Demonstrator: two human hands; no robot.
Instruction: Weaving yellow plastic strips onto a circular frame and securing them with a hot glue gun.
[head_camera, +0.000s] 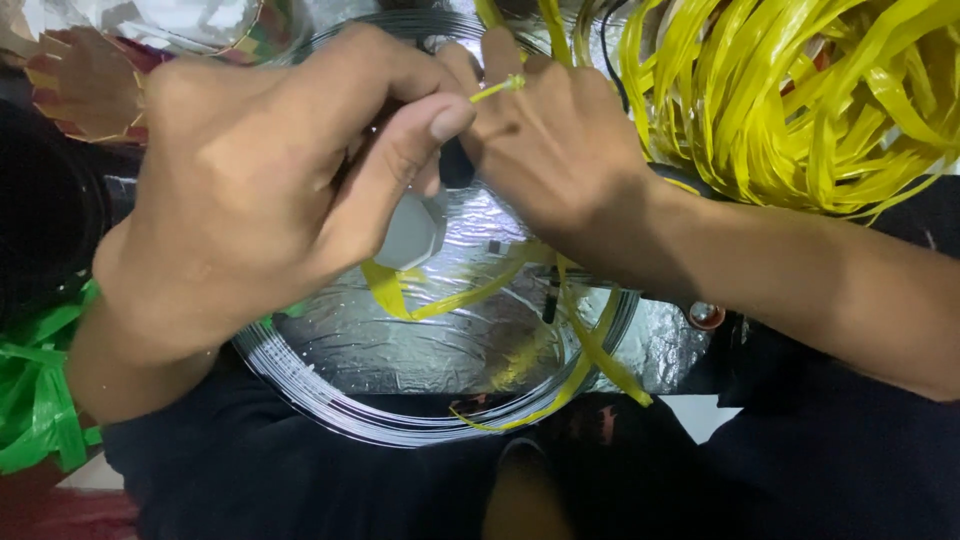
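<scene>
Two hands met over the far rim of a coil of thin wire (330, 400) that lay on crinkled silver foil (420, 340). The left hand (250, 190) had thumb and forefinger pressed together on a twisted yellow plastic strip (497, 88), pinching its end; the right hand (555, 140) lay beside it with fingers curled, the same strip crossing them, though whether they gripped it could not be told. Little of the work looked done: only short lengths of yellow strip (590, 350) trailed loose across the coil's near right edge, most of the wire was bare, and a large bundle of unused yellow strips (800, 100) sat at the far right corner. Green strips (40, 390) lay at the left edge
</scene>
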